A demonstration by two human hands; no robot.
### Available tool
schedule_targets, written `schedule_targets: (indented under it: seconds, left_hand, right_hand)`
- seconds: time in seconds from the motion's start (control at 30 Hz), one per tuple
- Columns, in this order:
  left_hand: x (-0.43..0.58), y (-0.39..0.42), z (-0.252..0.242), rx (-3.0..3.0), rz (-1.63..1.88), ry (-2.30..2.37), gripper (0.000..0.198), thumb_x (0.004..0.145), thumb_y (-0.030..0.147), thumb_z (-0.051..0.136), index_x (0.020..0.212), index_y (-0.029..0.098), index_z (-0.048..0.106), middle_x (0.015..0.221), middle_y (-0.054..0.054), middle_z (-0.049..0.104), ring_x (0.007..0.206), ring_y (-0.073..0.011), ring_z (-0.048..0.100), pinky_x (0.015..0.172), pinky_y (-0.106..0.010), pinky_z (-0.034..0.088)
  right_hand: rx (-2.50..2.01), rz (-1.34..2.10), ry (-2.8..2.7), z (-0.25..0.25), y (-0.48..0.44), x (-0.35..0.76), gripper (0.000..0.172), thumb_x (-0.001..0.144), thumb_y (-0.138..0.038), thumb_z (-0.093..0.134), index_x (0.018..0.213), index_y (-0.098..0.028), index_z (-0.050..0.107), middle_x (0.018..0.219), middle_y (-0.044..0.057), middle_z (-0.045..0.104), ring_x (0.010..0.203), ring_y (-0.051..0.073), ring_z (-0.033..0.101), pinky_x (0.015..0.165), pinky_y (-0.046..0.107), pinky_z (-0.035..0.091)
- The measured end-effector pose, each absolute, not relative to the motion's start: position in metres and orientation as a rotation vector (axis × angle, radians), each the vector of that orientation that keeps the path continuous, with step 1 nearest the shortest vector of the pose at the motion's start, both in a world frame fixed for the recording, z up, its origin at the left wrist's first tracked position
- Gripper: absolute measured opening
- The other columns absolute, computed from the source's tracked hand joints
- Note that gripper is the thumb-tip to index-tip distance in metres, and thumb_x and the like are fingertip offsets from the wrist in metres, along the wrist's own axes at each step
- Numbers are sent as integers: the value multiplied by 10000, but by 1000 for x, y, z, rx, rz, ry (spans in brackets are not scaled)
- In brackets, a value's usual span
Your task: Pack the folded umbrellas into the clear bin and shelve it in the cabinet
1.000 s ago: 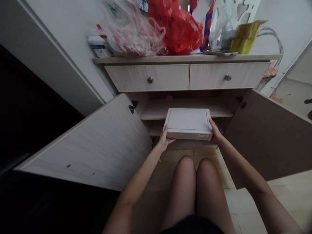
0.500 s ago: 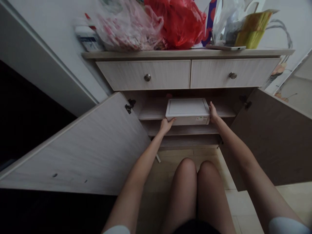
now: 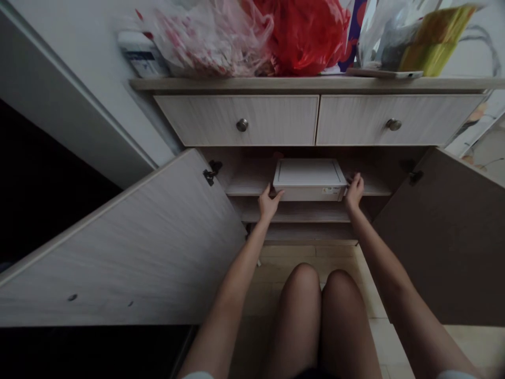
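Observation:
A white lidded box (image 3: pixel 310 172) with a small label on its front rests on the upper shelf of an open cabinet. My left hand (image 3: pixel 269 202) is at the box's front left corner, thumb against the front face and fingers along the left side. At the right end, my right hand (image 3: pixel 354 192) has its fingers bent close against the box's side; exactly how they touch it is partly hidden. The box's front edge sits about level with the edge of the shelf (image 3: pixel 248 185).
The left door (image 3: pixel 130 247) and right door (image 3: pixel 445 247) stand swung open on either side. Two drawers with round knobs (image 3: pixel 242 125) are above. On top lie a red plastic bag (image 3: pixel 305 37), a pinkish bag (image 3: pixel 213 42), a white bottle (image 3: pixel 142 55) and a yellow container (image 3: pixel 436 39).
The box sits slightly farther back on the shelf. My right hand has turned and its fingers have bent, and my left fingers have shifted up the box's side. The view has moved slightly.

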State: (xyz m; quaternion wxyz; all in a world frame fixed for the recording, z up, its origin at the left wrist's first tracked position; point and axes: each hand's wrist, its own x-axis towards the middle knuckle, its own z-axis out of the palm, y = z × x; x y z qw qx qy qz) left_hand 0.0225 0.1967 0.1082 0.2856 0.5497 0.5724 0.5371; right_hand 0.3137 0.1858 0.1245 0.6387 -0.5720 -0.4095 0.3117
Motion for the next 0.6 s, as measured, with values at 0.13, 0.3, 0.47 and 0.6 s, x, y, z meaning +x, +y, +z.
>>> schedule_targets:
  seconds: [0.13, 0.3, 0.47, 0.6]
  left_hand:
    - [27, 184, 92, 1367, 1445, 1610, 450, 833, 384, 665, 1258, 238, 646, 1365, -91, 608, 1366, -273, 466, 1028, -397, 475]
    - [34, 197, 85, 1364, 1473, 1670, 373, 891, 359, 599, 1231, 221, 666, 1330, -110, 630, 1308, -264, 530, 1068, -414, 433]
    - [32, 228, 92, 1480, 1482, 1661, 300, 867, 308, 652, 1111, 151, 728, 1200, -172, 692, 1145, -286, 647, 1039, -395, 442]
    - [33, 249, 97, 1551, 1449, 1710, 274, 865, 283, 661, 1075, 126, 742, 1156, -186, 708, 1100, -293, 668, 1002, -387, 460]
  right_hand:
    - [-1340, 284, -954, 75, 152, 294, 497, 834, -507, 550, 1212, -189, 599, 1290, 142, 600, 1256, 225, 518, 1061, 381, 407]
    - [-1424, 233, -939, 66, 164, 294, 415, 834, -466, 538, 1109, -175, 646, 1163, 135, 672, 1097, 215, 616, 1030, 371, 428]
    - [-1517, 234, -990, 80, 191, 305, 347, 838, -420, 550, 1060, -179, 664, 1042, 108, 713, 973, 198, 667, 939, 326, 478]
    - [-1571, 231, -1048, 83, 210, 310, 334, 851, -416, 533, 1037, -171, 663, 1017, 114, 711, 955, 205, 662, 895, 323, 484]
